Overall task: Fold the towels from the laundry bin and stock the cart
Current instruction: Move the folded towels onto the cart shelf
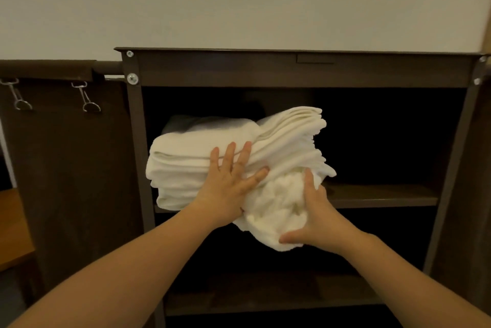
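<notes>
The pale wall (239,1) fills the top half of the frame. Below it stands the dark brown cart (292,70), its open front facing me across the centre and right. At the left edge hangs the brown laundry bag (71,168), fastened to its rail.

The stack of folded towels (186,168) sits on the left part of the cart's middle shelf (385,195), at the centre of the frame, its front edge jutting out past the shelf toward me and its upper layers fanned up to the right. Against the stack's lower right corner is a bunched towel (276,202), fluffy and loose.

My left hand (225,189) lies flat on the front of the stack, fingers straight and spread, pressing and gripping nothing. My right hand (316,218) cups the bunched towel from the right, thumb up along it and forefinger reaching under.

Two metal clips (86,99) dangle at the upper left.
</notes>
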